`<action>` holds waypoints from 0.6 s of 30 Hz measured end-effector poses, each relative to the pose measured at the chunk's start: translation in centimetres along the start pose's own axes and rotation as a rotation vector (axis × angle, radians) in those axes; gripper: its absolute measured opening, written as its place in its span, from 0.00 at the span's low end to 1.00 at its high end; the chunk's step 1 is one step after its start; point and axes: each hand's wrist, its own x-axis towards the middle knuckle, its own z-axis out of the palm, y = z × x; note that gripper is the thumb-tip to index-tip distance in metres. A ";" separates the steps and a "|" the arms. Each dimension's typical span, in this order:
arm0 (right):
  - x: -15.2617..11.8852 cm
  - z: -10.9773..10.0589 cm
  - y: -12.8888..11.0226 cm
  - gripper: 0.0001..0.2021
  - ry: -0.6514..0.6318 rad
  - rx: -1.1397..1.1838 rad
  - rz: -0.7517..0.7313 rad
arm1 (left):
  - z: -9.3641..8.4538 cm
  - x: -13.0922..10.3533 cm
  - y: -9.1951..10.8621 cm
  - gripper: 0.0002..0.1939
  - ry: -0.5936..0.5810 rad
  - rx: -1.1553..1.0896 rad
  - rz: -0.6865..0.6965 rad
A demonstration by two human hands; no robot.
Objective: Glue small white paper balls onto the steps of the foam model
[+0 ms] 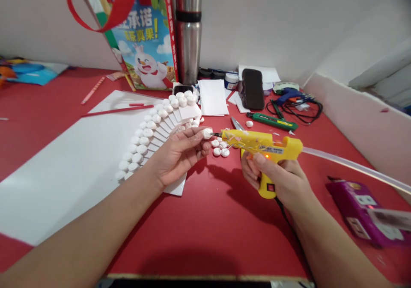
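Observation:
Between the fingertips of my left hand (183, 153) is a small white round piece (207, 133). My right hand (279, 174) is wrapped around the handle of a yellow hot glue gun (247, 140), whose dark nozzle meets or nearly meets the white piece. A clear glue stick (349, 164) runs out of the gun's back. Beneath the nozzle lie several loose white round pieces (221, 148). Behind my left hand curves a fan-like white card structure (162, 129), edged with double rows of white round pieces (147, 132).
A large white sheet (64, 172) covers the left of the red table (205, 236). Farther back stand a printed bag (147, 52), a steel flask (188, 40) and a black phone (252, 89). A green utility knife (272, 121), cables (302, 108) and a purple box (362, 213) lie to the right.

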 end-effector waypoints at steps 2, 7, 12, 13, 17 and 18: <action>0.1 0.0 -0.1 0.21 0.001 0.000 -0.009 | 0.0 0.0 0.0 0.02 -0.010 0.013 -0.008; 0.2 0.2 -0.2 0.21 0.005 -0.006 -0.012 | 0.0 0.0 0.0 0.01 -0.031 0.031 -0.022; 0.1 0.1 -0.1 0.21 0.011 -0.010 -0.012 | 0.0 -0.1 0.0 0.01 -0.011 0.046 -0.035; 0.1 0.1 -0.1 0.21 0.010 -0.011 -0.011 | -0.1 0.0 0.0 0.01 -0.010 0.046 -0.037; 0.0 0.0 0.1 0.20 0.008 -0.019 -0.004 | -0.1 0.0 -0.1 0.02 -0.022 0.041 -0.032; -0.1 -0.1 0.1 0.20 0.008 -0.021 -0.001 | -0.1 0.0 0.0 0.01 -0.025 0.039 -0.030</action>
